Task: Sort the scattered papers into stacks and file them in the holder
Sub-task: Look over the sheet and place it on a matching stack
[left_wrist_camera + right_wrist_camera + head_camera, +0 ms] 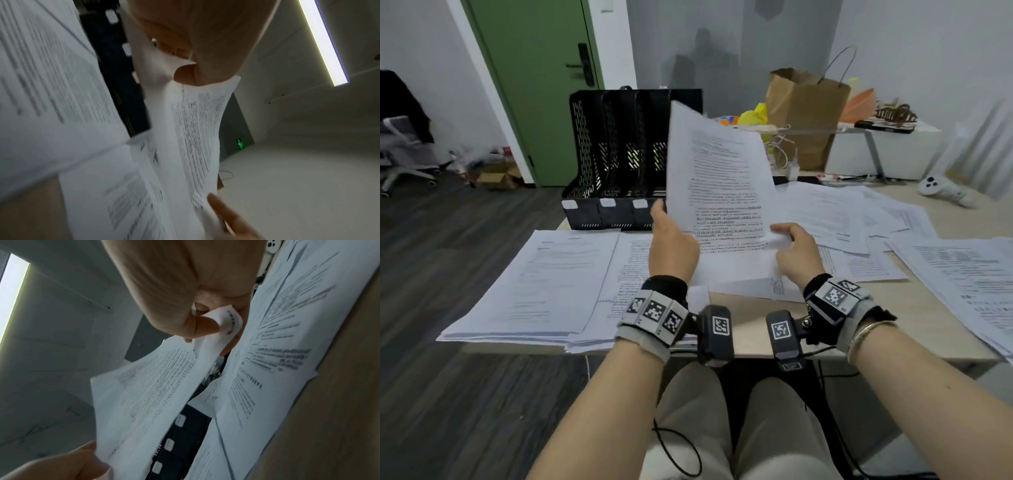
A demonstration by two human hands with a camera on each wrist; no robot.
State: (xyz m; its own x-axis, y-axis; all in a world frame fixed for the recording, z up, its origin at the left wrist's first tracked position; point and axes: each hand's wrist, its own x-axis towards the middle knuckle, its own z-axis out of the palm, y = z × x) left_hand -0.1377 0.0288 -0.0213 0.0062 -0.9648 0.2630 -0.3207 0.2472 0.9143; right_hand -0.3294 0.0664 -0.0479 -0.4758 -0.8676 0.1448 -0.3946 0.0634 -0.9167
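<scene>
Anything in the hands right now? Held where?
Yes: a printed sheet, lifted upright over the table. The left hand grips its lower left edge; the right hand pinches its lower right corner.

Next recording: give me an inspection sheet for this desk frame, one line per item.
Surface: light wooden desk, mostly covered in paper.
Job's things: raised sheet held upright; two neat stacks at left; scattered papers at right; black file holder at the back, slots look empty.
Clutter: brown paper bag, white controller.
Hands: left hand grips the raised sheet's lower left edge; right hand pinches its lower right corner.
Cables: black cable looping over the lap.
Surroundings: green door, office chair.
</scene>
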